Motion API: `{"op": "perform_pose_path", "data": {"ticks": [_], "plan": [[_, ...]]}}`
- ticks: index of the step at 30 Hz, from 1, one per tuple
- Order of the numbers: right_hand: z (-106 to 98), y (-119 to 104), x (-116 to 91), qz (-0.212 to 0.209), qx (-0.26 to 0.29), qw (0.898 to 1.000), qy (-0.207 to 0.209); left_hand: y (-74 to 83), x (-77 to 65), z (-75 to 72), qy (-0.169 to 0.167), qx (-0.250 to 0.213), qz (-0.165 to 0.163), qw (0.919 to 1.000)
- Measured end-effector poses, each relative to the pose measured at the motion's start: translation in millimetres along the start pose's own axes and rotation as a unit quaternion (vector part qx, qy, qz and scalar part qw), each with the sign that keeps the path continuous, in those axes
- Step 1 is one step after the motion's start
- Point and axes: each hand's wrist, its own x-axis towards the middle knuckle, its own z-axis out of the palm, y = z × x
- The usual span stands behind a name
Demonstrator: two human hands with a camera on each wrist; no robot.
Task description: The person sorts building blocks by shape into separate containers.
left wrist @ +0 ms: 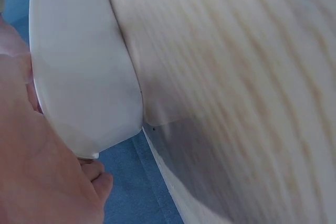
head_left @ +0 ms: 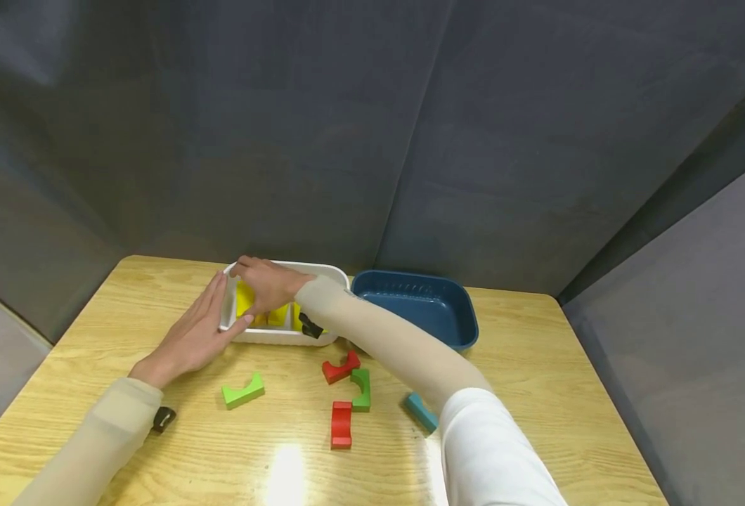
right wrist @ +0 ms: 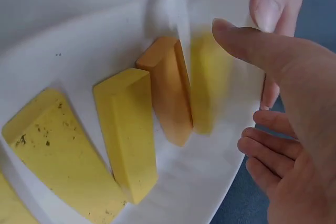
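Note:
My left hand grips the left end of a white plastic basket, with its thumb over the rim and fingers along the outside. Above that same end is my right hand, its thumb stretched over the inside and its other fingers loosely bent by the rim, holding nothing. Close to the thumb tip, a yellow block looks blurred. Beside it in the basket lie an orange block and several more yellow blocks.
A dark blue basket stands right of the white one. In front lie a light green arch block, a darker green one, two red ones and a blue-teal block. A dark curtain hangs behind the table.

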Motion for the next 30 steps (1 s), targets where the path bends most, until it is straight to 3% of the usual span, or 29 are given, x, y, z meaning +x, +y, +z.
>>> {"op": "perform_pose_path", "data": {"ticks": [5,14,30], "plan": [[-5,3,-9,0.016,0.019,1.000,0.014,-0.5,2.1,2.0,0.003,0.004,0.002,1.0000],[-11,9,-41,-0.019,-0.002,0.997,0.078,-3.7,4.7,2.9,0.002,0.007,-0.005,1.0000],[-17,-2,-73,-0.025,-0.020,0.997,0.074,-4.0,7.3,0.2,0.002,0.011,-0.004,0.9999]]}}
